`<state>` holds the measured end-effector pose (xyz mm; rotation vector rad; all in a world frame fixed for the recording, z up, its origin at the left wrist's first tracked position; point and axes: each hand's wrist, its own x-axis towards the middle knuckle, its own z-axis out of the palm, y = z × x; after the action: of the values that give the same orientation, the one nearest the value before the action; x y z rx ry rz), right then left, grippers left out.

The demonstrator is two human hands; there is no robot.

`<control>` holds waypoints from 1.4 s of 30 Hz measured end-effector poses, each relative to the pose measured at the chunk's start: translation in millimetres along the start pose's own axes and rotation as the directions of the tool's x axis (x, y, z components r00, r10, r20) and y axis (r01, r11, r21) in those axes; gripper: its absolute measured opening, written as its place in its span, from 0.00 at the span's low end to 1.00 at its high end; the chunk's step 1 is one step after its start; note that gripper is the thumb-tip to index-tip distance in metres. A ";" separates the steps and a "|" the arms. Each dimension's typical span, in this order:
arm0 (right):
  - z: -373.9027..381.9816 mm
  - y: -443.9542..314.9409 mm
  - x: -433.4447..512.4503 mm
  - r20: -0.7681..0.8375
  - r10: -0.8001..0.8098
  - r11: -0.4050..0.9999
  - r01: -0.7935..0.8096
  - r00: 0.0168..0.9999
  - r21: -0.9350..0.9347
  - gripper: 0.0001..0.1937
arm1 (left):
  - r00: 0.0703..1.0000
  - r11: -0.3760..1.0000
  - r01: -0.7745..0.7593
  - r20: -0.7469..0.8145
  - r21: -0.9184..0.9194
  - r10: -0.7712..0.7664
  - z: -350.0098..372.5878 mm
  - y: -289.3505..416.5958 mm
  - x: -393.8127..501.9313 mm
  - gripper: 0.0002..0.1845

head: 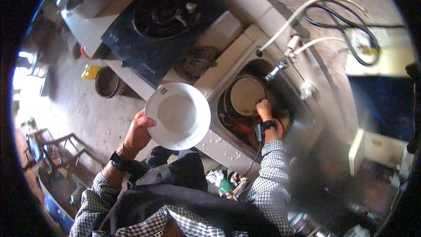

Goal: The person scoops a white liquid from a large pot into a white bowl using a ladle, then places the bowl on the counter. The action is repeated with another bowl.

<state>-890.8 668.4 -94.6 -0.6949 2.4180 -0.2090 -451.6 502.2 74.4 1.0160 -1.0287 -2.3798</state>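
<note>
My left hand point(141, 130) holds a white shallow bowl point(177, 115) by its left rim, thumb on the inner edge. A small dark mark shows near the bowl's upper rim. Down in the sink point(230, 126), my right hand point(264, 108) grips the lower right edge of a pale round dish point(247, 92); its fingertips are partly hidden. Around that dish lie dark, round-rimmed vessels and something reddish, too dim to name. A metal tap point(276, 69) reaches over the basin from its far side.
A black gas stove point(141, 51) stands on the counter left of the sink. White hose point(296, 16) and black cable point(342, 26) run behind the tap. A dark bucket point(107, 82) is on the floor at left. Mixed litter point(227, 184) lies below the counter's wet front edge.
</note>
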 end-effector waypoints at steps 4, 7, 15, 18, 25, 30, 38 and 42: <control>38.7 -28.8 29.3 0.307 -0.175 0.764 0.326 0.935 -0.557 0.17 | 0.821 0.546 -0.516 0.201 0.660 0.534 -9.8 -5.1 8.5 0.15; 42.1 -53.3 22.5 0.484 -0.187 0.674 0.470 0.855 -0.570 0.21 | 0.895 0.801 -0.399 -0.001 0.446 0.446 -0.1 -5.5 10.7 0.16; -41.0 -47.9 -53.4 0.011 -0.389 0.907 0.385 0.921 -0.171 0.12 | 0.961 0.934 -0.204 -0.242 -0.293 0.134 8.0 35.5 -4.4 0.32; -59.1 -59.0 -86.3 -0.035 -0.282 0.953 0.276 0.959 -0.121 0.08 | 0.934 0.900 -0.299 -0.291 -0.317 0.207 -8.4 45.4 -16.1 0.34; -79.6 -115.4 -113.3 0.060 -0.040 0.858 0.065 0.997 -0.510 0.25 | 0.918 0.834 -0.385 -0.261 -0.395 0.300 -64.3 72.7 -51.5 0.35; -58.6 -181.9 -171.0 -0.457 -0.524 0.813 0.264 0.719 -0.519 0.07 | 0.930 0.895 -0.342 -0.240 -0.285 0.279 -135.4 106.8 -98.7 0.32; -31.2 -344.0 -241.6 -0.313 -0.614 0.735 0.380 0.724 -0.562 0.04 | 0.927 0.876 -0.352 -0.248 -0.328 0.280 -235.3 155.5 -146.5 0.35; -15.3 -443.4 -266.3 -0.313 -0.722 0.691 0.663 0.617 -0.287 0.06 | 0.898 0.809 -0.433 -0.270 -0.397 0.348 -276.5 174.5 -146.9 0.32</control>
<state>-528.3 431.5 188.7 -1.8224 2.4108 -0.5427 -142.5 333.3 141.1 0.7437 -0.5129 -1.9952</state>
